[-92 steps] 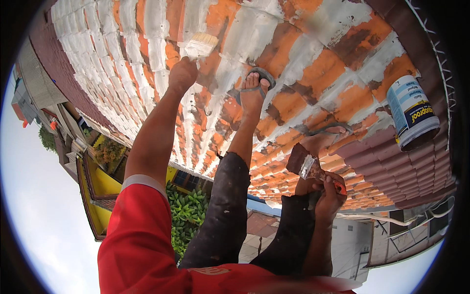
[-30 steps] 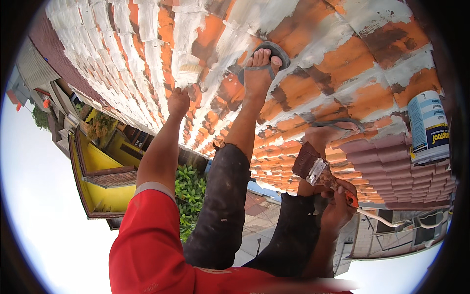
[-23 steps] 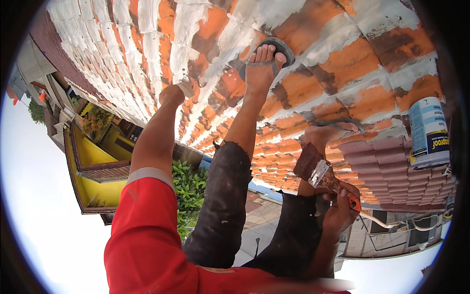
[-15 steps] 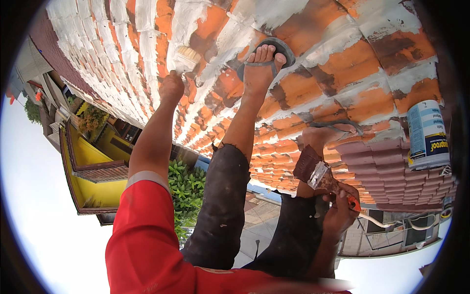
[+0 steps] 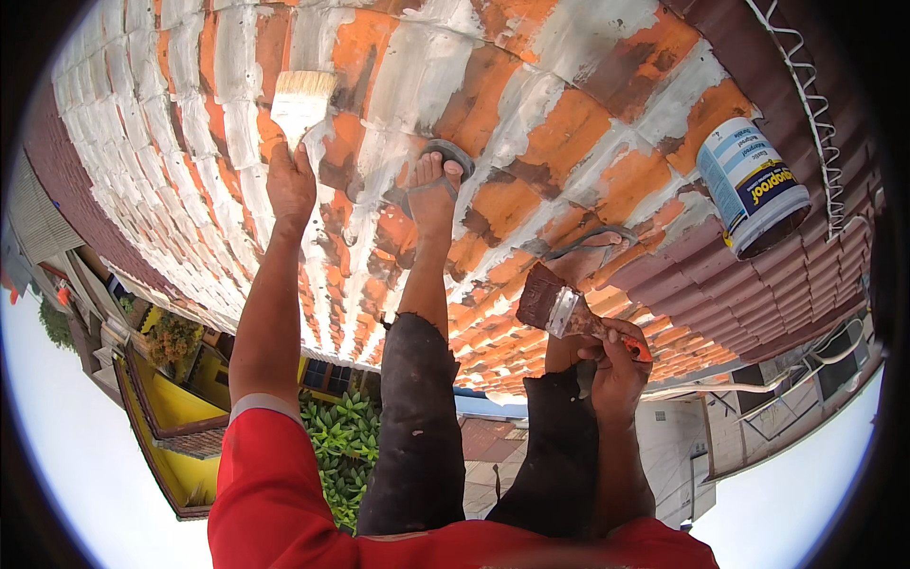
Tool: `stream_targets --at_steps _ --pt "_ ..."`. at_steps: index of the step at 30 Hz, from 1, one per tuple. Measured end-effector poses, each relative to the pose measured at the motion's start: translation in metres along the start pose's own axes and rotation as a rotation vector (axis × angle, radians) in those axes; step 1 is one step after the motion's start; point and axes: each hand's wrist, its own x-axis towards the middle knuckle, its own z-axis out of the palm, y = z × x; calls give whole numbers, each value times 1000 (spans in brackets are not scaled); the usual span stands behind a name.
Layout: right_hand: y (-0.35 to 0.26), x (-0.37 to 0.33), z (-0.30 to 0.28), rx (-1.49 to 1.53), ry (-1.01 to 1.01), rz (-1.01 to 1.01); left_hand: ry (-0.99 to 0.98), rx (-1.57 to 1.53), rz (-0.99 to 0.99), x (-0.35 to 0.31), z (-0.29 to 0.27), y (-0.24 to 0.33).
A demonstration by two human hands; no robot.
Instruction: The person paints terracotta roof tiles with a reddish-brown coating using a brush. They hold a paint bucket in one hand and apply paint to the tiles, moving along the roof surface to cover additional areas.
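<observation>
My left hand (image 5: 291, 185) is closed round a wide flat paintbrush (image 5: 305, 95) with pale bristles and a white-coated body. That brush is held over the tiled roof (image 5: 531, 119), its bristles turned away from me; whether they touch the tiles I cannot tell. Lower right, near my knee, my right hand (image 5: 618, 370) grips a second paintbrush (image 5: 548, 302), with dark brown, paint-caked bristles and an orange handle end (image 5: 637, 349). Patches of whitish grey coating cover many of the orange tiles.
A blue and white paint bucket (image 5: 754, 190) lies tipped over at the right, near brown-painted tiles (image 5: 682, 275). Coiled white wire (image 5: 806, 90) runs beyond it. My sandalled feet (image 5: 436, 199) stand on the sloping tiles. Leafy plants (image 5: 341, 446) and a yellow building (image 5: 180, 417) show below.
My left hand has moved the pale brush farther up the roof from my foot, its bristles now pointing straighter away. The view has shifted and turned. My right hand still holds the brown brush.
</observation>
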Motion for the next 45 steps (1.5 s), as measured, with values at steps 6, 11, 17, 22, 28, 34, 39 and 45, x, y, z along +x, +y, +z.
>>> stream_targets --at_steps 6,11,17,22,28,34,39,45 --pt "9 -1 -16 285 79 -46 -218 -79 74 101 59 -5" --pt "19 -5 -43 613 52 -3 -286 295 -125 100 76 20" --pt "25 -4 -64 841 135 10 -482 -695 125 -14 38 290" --pt "23 5 -105 962 279 29 -841 -949 463 -137 29 546" --pt "-12 19 -196 976 315 -341 -669 -530 494 -163 45 650" --pt "-17 60 -240 1081 377 -393 -581 -971 325 -128 -38 603" --pt "-30 116 -214 805 450 -365 -339 -830 435 -80 -106 557" --pt "-86 209 -157 364 402 -517 -247 -666 469 -15 -87 521"
